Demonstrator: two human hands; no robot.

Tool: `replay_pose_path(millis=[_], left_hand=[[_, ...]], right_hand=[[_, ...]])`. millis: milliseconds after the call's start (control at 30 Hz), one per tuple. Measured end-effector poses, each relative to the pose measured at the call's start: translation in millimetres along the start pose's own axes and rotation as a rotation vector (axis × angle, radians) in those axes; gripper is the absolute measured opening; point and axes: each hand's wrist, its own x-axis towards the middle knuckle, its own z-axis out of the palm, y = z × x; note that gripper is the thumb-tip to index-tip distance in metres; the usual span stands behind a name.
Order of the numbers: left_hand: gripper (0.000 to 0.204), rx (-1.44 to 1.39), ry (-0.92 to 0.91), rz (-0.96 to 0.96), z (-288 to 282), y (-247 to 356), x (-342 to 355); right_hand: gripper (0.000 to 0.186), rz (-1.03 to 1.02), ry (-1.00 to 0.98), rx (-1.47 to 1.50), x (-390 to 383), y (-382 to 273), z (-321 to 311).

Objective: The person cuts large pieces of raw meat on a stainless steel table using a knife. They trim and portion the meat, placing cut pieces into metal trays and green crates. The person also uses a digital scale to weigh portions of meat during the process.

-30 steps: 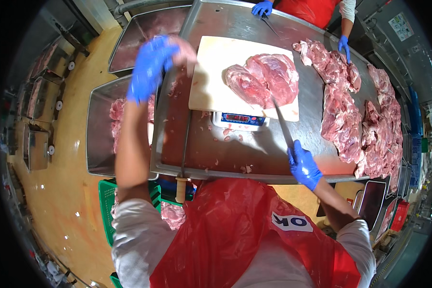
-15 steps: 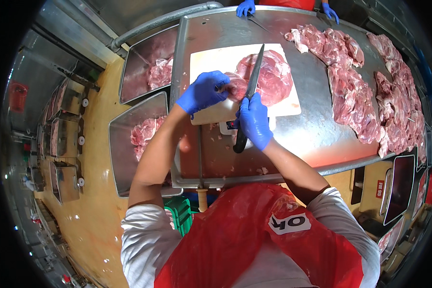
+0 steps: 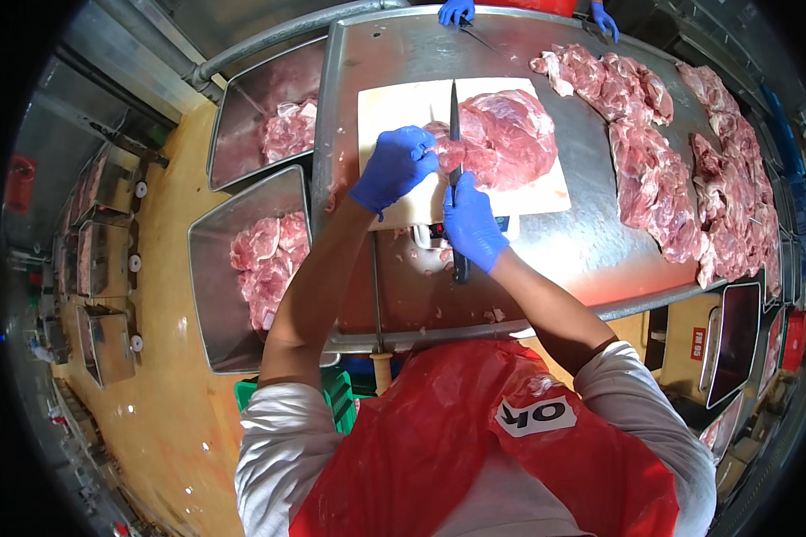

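Observation:
A large piece of raw pink meat (image 3: 515,139) lies on a white cutting board (image 3: 387,100). My left hand (image 3: 392,170), in a blue glove, is closed on the meat's left edge. In my right hand (image 3: 475,222), also blue-gloved, is a knife (image 3: 455,112) with a dark handle. Its long narrow blade points away from me and lies across the left part of the meat. How deep the edge sits in the meat I cannot tell. Beneath the board's near edge, partly behind my right hand, shows a small device with a display (image 3: 436,230).
The board rests on a steel table (image 3: 591,242). Several meat pieces (image 3: 649,183) lie along its right side. Two steel bins (image 3: 208,268) with meat stand at the left. Across the table, a co-worker's blue-gloved hand (image 3: 457,12) is by another knife (image 3: 479,36). A green crate (image 3: 338,398) is below.
The knife has swung from leaning right to pointing nearly straight away from me. My left hand has shifted slightly right, still on the meat's edge. The view has moved a little too.

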Motion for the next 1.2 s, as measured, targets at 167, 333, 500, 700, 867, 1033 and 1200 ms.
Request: replay_pose_path(millis=[167,333,500,700,867,1033,1200], left_hand=[[0.004,-0.035,0.228,-0.164,14.1,12.9,-29.7],[0.028,-0.722,0.291,-0.659,15.7,-8.9,-60.1],[0.060,-0.371,0.225,-0.487,26.8,32.7,-35.6],[0.048,-0.129,0.046,-0.322,15.1,24.9,-10.1],[0.028,-0.197,0.139,-0.307,14.0,13.3,-23.8],[0.014,-0.455,0.293,-0.487,9.7,21.9,-24.3],[0.012,-0.630,0.360,-0.631,15.7,18.3,-27.4]], right_hand=[[0.021,-0.093,-0.166,-0.246,-49.6,54.9,8.9],[0.020,0.033,-0.306,-0.433,-102.2,44.1,-30.3],[0.020,-0.157,-0.011,-0.274,-82.7,8.1,-39.9],[0.019,-0.176,0.200,-0.219,-16.8,-5.1,-30.3],[0.020,-0.147,0.188,-0.202,-10.8,-12.9,-19.4],[0.024,-0.144,0.116,-0.267,4.4,-13.9,2.3],[0.028,-0.135,-0.088,-0.360,-28.6,9.0,21.3]])
